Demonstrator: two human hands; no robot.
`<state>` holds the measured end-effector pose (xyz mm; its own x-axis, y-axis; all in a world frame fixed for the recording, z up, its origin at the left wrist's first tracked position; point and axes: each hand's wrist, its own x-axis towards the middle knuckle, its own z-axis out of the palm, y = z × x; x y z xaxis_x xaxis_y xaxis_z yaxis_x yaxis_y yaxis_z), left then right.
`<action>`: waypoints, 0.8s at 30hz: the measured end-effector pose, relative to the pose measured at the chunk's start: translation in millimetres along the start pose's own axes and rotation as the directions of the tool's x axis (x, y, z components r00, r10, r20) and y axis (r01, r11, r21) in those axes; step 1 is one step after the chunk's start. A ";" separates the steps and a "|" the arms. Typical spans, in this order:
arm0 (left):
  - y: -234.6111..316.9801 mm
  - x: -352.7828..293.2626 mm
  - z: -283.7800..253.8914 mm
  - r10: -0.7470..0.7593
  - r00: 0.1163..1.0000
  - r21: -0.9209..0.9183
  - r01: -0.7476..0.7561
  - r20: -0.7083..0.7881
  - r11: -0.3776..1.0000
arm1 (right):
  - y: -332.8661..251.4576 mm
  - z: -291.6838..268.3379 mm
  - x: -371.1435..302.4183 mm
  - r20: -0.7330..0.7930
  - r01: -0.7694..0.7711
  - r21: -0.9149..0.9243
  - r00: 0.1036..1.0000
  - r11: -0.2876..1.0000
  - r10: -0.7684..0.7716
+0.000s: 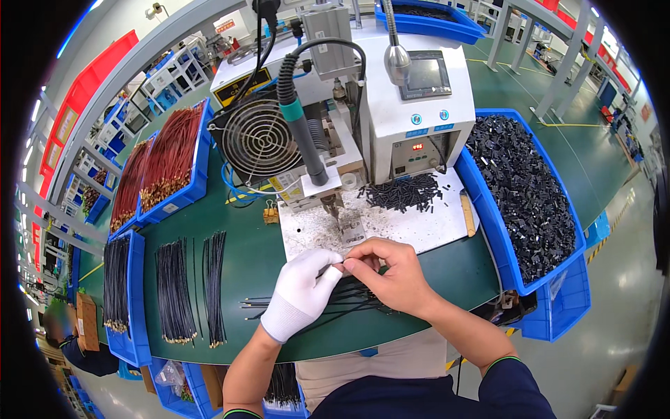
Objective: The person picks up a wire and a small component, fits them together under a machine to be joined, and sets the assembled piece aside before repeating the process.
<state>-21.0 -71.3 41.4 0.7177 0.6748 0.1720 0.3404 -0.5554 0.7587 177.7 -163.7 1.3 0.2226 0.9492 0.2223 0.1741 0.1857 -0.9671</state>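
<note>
A green worktable (230, 258) fills the middle; on it stands a white bench machine (412, 105) with a small screen, a round wire-guarded fan (257, 137) at its left and a soldering iron (301, 133) hanging down in front; right of the machine sits a big blue bin (488, 216) heaped with small black parts; at the far left lie blue trays of red-brown wires (171, 157); on the table's left lie rows of black wires (174, 290); a loose pile of black sleeves (405, 192) rests on the white plate (419, 227) before the machine. The gloved left hand (301, 290) and bare right hand (391, 272) meet just below the plate, fingertips pinched together on a thin black wire (333, 269); a bundle of black wires (342, 299) lies under both hands, partly hidden by them.
</note>
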 end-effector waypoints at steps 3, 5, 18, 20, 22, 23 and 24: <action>3.9 0.6 -2.4 -0.060 0.998 -0.122 0.058 -0.012 0.991 | 4.5 -1.7 -2.4 -0.024 0.002 0.099 1.000 0.995 0.001; 6.2 1.7 -1.8 -0.145 0.989 -0.247 0.143 0.010 0.958 | 11.0 -5.3 -3.5 0.026 -0.028 0.181 0.999 0.983 0.024; -22.2 10.6 -2.7 -0.156 0.987 -0.251 0.160 0.034 0.955 | 36.8 -127.7 19.5 -0.222 -0.098 -0.846 0.958 0.525 -0.179; -26.1 11.1 -0.6 -0.164 0.985 -0.246 0.173 0.054 0.954 | 40.4 -129.5 20.4 -0.211 -0.088 -0.843 0.962 0.531 -0.175; -22.0 13.0 -3.3 -0.161 0.985 -0.211 0.171 0.067 0.962 | 38.1 -130.1 22.9 -0.215 -0.101 -0.835 0.965 0.540 -0.152; -20.3 13.5 -3.7 -0.153 0.985 -0.175 0.165 0.082 0.971 | 35.3 -129.8 23.7 -0.223 -0.117 -0.829 0.966 0.547 -0.132; -20.9 12.5 -2.1 -0.156 0.984 -0.175 0.168 0.081 0.970 | 31.2 -125.7 23.3 -0.220 -0.115 -0.828 0.967 0.548 -0.130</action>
<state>-20.4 -50.3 29.0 0.7024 0.7117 -0.0002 0.3447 -0.3400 0.8750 309.0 -167.8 -8.1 0.4040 0.8376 0.3677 0.8644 -0.2181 -0.4529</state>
